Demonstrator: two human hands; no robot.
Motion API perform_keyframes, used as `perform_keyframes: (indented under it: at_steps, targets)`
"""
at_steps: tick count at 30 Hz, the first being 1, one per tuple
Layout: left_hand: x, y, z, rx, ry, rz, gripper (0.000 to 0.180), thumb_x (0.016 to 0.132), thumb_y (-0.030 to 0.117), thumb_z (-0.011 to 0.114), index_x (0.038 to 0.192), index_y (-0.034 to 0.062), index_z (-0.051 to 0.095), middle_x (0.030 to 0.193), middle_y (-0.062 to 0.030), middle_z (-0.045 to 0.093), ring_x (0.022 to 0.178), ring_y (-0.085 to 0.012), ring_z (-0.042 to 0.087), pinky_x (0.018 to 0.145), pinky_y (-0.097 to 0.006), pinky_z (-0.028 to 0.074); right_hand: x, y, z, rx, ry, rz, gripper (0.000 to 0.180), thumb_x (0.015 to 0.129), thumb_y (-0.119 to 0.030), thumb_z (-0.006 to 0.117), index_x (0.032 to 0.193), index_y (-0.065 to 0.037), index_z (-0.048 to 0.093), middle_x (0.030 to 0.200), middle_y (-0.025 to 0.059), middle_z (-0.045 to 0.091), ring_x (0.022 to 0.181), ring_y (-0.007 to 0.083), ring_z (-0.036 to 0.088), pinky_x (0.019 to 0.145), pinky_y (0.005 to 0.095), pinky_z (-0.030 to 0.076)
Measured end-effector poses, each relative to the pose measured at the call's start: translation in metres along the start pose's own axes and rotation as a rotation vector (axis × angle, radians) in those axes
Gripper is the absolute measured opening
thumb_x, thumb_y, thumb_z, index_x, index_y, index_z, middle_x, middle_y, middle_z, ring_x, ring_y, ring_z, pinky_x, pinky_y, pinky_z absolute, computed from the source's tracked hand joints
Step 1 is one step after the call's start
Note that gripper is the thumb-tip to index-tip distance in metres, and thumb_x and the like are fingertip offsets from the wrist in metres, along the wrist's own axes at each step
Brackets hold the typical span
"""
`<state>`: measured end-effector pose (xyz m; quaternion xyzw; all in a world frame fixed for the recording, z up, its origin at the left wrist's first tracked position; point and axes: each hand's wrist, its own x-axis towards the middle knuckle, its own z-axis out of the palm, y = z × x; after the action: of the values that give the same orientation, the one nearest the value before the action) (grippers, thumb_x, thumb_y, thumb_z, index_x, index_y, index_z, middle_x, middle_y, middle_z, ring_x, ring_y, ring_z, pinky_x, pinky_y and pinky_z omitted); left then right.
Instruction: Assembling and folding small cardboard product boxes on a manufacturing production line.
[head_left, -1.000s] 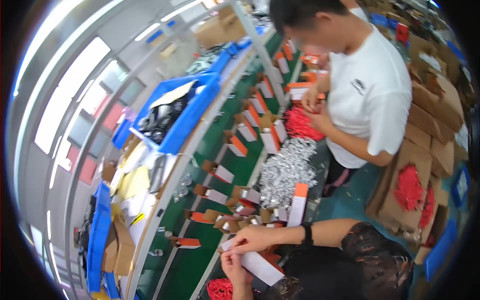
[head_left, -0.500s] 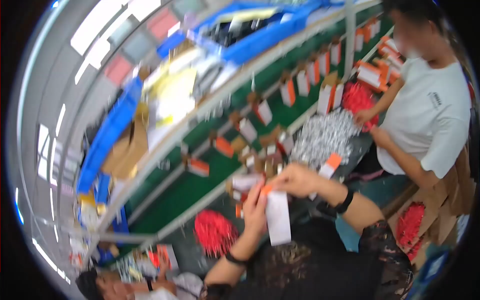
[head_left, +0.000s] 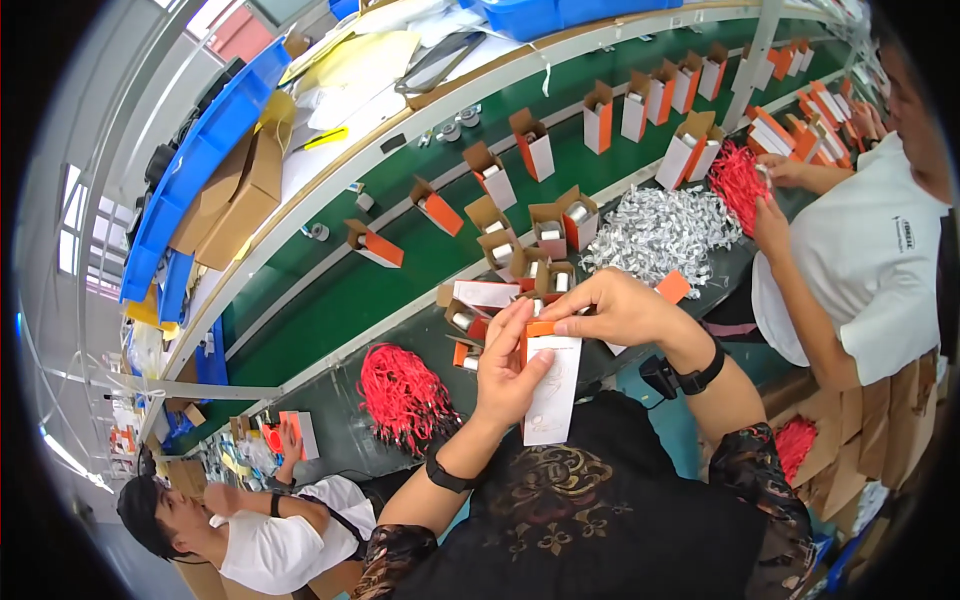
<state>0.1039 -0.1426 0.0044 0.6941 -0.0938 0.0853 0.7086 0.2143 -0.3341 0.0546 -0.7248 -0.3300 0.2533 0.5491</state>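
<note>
A white carton with an orange top flap (head_left: 552, 405) is upright in front of my chest, between both hands. My left hand (head_left: 507, 372) grips its left side, thumb across the white face. At its top, my right hand (head_left: 622, 312) pinches the orange flap, so the fingertips hide part of the upper edge. Just beyond my hands stand several open cartons (head_left: 500, 245) with white items inside. Another orange flap (head_left: 673, 287) shows behind my right wrist.
A bundle of red cords (head_left: 405, 395) lies left on the dark bench; a heap of silver packets (head_left: 650, 240) lies right. Open cartons line the green conveyor (head_left: 330, 330) under a shelf. Co-workers sit on both sides; the right one (head_left: 850, 250) handles small pieces beside red cords.
The view has steadied and swung slightly. Both hands still hold the carton; my left thumb now lies across its white face. The left co-worker's raised arm and head show more fully.
</note>
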Motion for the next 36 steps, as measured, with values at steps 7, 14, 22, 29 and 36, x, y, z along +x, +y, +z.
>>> perform_keyframes:
  at_steps: [7,14,22,29,36]
  targets:
    - [0.002,-0.001,-0.009,-0.062,0.007,-0.054,0.051,0.092,0.001,0.061,0.142,-0.0007,0.048,0.146,-0.0133,0.036,0.137,-0.0237,0.039,0.113,-0.036,0.035,0.005,-0.001,-0.006,-0.054,-0.138,-0.022,0.033,0.087,-0.011,0.072,0.119,-0.002,0.069,0.113,0.0149,0.072,0.105,0.0199,0.068,0.090,0.0316,0.052]
    - [-0.008,-0.019,-0.026,-0.294,0.139,-0.128,0.034,0.092,0.004,0.061,0.125,0.0056,0.054,0.146,-0.0141,0.037,0.134,-0.0238,0.042,0.110,-0.038,0.037,-0.003,0.021,0.057,0.302,0.062,-0.071,0.048,0.088,-0.003,0.070,0.133,0.000,0.056,0.141,0.0154,0.054,0.128,0.0225,0.055,0.103,0.0354,0.048]
    - [-0.013,-0.021,-0.052,-0.325,0.043,-0.198,0.037,0.085,-0.002,0.069,0.116,0.0078,0.050,0.147,-0.0148,0.036,0.128,-0.0225,0.049,0.104,-0.038,0.045,0.010,0.014,0.082,0.274,0.222,-0.053,0.038,0.085,-0.003,0.072,0.121,-0.001,0.061,0.138,0.0150,0.053,0.120,0.0239,0.058,0.096,0.0354,0.052]
    - [-0.023,-0.018,-0.078,-0.253,0.058,-0.153,0.043,0.085,0.003,0.072,0.122,0.0076,0.051,0.146,-0.0158,0.037,0.130,-0.0242,0.046,0.108,-0.039,0.041,0.021,0.002,0.096,-0.128,0.329,-0.053,0.039,0.074,-0.012,0.084,0.110,-0.006,0.069,0.104,0.0097,0.060,0.092,0.0191,0.063,0.072,0.0286,0.054]
    - [-0.030,-0.012,-0.101,-0.302,0.006,-0.180,0.047,0.081,0.004,0.076,0.122,0.0083,0.053,0.149,-0.0194,0.035,0.134,-0.0260,0.044,0.109,-0.040,0.038,0.050,-0.005,0.104,-0.313,0.275,-0.386,0.036,0.072,-0.014,0.084,0.106,-0.007,0.073,0.086,0.0063,0.060,0.073,0.0184,0.058,0.059,0.0291,0.048]
